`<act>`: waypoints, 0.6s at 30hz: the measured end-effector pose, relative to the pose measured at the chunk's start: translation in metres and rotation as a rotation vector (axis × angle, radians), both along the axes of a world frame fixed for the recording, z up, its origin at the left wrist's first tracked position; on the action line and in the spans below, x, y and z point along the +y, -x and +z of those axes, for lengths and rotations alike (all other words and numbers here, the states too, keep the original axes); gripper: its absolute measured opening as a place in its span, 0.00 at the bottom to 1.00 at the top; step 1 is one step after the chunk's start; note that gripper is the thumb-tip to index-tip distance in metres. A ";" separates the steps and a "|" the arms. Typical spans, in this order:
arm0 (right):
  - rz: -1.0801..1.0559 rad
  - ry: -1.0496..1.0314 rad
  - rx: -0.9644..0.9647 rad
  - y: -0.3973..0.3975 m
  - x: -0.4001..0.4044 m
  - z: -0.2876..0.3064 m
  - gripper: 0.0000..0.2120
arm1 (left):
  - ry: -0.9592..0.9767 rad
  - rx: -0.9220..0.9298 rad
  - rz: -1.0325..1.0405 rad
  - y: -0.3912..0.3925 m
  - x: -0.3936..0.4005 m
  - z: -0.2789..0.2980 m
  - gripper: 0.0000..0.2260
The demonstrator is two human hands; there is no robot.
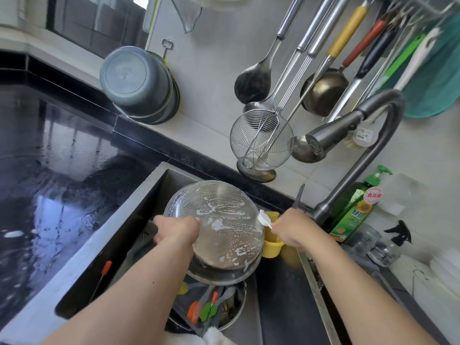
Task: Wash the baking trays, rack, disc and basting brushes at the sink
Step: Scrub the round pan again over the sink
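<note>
At the far left of the frame lies the wet black counter, and beside it the sink opens toward the centre. On the sink's left edge rests a thin tool with an orange handle, untouched.

Just left of centre, the left hand grips the near left rim of a round metal tray, fingers curled over the edge, and holds it tilted up over the basin. The tray's face is streaked with white suds, so the step in hand looks like soaping this round piece, perhaps the disc of the task; I cannot tell for sure.

Below it, at lower centre, a steel basin holds the basting brushes, orange and green, waiting their turn.

Right of centre, the right hand pinches a small white scrubbing piece against the tray's right rim; whether it is a cloth or a brush is unclear. A yellow cup hangs just behind.

At upper right the faucet points down and appears not to be running.

The next move likely calls for finishing the rim, then rinsing under the faucet, with a firm grip on slippery metal.
</note>
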State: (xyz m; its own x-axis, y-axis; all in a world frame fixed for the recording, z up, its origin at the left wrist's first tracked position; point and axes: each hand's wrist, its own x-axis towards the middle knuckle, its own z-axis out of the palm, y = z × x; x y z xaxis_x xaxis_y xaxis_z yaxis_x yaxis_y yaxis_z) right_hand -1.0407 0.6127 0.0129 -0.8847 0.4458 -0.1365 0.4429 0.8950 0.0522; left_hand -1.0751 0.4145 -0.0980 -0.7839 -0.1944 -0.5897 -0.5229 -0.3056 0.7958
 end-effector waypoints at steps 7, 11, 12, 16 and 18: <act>0.024 -0.024 0.146 -0.001 0.000 -0.018 0.15 | 0.006 -0.009 -0.008 0.000 0.000 0.000 0.39; 0.140 0.068 0.282 0.010 -0.013 -0.029 0.18 | 0.009 -0.007 -0.007 -0.003 0.001 0.000 0.40; 0.184 0.073 0.298 0.011 -0.017 -0.034 0.18 | 0.004 -0.001 -0.003 -0.003 0.000 0.001 0.40; 0.209 0.007 0.299 -0.006 -0.018 -0.045 0.18 | -0.009 -0.004 0.003 -0.004 -0.001 0.000 0.40; 0.083 -0.038 0.276 -0.013 0.004 -0.042 0.18 | -0.010 0.003 0.004 -0.003 0.000 -0.001 0.41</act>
State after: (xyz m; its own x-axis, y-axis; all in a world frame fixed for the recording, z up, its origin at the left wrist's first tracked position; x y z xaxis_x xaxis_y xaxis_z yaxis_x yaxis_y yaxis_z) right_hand -1.0279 0.6163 -0.0293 -0.9197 0.3702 0.1305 0.3702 0.9286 -0.0256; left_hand -1.0725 0.4143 -0.0992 -0.7845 -0.1918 -0.5897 -0.5195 -0.3159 0.7939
